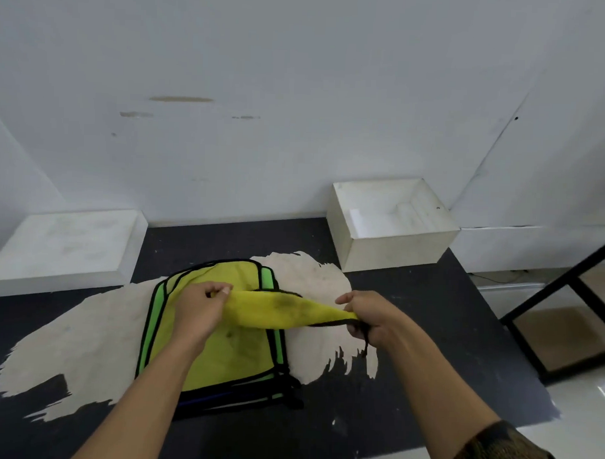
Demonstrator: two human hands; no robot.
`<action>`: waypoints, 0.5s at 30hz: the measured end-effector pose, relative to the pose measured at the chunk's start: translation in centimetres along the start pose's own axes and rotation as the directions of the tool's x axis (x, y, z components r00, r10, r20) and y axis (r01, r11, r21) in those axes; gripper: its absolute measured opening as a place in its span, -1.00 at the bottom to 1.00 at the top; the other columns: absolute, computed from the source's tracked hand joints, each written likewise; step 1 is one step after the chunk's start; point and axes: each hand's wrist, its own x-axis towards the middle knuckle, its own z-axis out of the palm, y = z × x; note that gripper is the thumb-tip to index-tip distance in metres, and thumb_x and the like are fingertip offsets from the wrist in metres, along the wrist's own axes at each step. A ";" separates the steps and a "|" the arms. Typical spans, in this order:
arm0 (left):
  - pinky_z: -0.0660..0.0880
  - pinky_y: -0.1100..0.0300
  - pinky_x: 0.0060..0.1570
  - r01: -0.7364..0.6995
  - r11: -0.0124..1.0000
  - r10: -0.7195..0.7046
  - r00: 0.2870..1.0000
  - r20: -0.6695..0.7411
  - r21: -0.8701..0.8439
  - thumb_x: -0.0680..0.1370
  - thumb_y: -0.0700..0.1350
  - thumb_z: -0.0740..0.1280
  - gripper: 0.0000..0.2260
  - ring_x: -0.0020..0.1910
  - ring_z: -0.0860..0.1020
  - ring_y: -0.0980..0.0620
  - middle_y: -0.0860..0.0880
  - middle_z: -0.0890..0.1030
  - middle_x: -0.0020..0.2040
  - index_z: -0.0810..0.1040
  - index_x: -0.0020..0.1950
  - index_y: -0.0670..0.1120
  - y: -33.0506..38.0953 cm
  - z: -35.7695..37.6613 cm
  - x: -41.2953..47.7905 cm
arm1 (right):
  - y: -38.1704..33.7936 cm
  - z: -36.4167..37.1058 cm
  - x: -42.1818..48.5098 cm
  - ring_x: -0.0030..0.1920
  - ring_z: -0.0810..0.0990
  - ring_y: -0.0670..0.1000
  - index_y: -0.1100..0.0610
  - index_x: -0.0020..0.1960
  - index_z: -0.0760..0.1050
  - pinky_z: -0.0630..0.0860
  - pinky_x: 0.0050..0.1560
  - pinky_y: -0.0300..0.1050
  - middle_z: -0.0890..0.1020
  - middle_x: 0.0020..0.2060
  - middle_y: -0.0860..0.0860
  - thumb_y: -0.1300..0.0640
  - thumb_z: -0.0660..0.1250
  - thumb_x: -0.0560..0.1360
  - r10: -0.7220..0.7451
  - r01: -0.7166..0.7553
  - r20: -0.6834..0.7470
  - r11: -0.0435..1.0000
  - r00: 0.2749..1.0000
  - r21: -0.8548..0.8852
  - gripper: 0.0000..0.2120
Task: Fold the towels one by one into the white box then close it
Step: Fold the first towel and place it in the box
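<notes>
A yellow towel with a black hem [277, 311] is stretched between my hands above a stack of yellow and green towels [235, 354] lying on the table. My left hand [199, 310] pinches the towel's left end. My right hand [368, 317] grips its right end, bunched, with a black loop hanging below the fist. The white box [396, 249] stands open at the back right, beyond my right hand, with nothing in it that I can see. Its flat white lid [67, 248] lies at the back left.
The table top [427, 336] is dark with a large worn pale patch under the stack. A white wall runs behind. A black metal frame [559, 300] stands on the floor to the right of the table's edge.
</notes>
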 end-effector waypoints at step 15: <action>0.53 0.07 0.12 0.211 0.863 -0.108 0.964 0.241 -0.459 0.41 -0.45 0.25 -0.55 0.12 0.56 -0.11 -0.17 0.57 0.23 0.63 0.21 -0.11 10.3 6.4 -1.9 | -3.0 -9.9 -1.5 -0.53 0.41 -0.07 0.29 0.12 0.62 0.36 -0.59 -0.25 0.61 -0.07 0.22 0.47 0.07 0.48 -0.287 0.286 -0.017 0.946 0.958 0.152 -0.59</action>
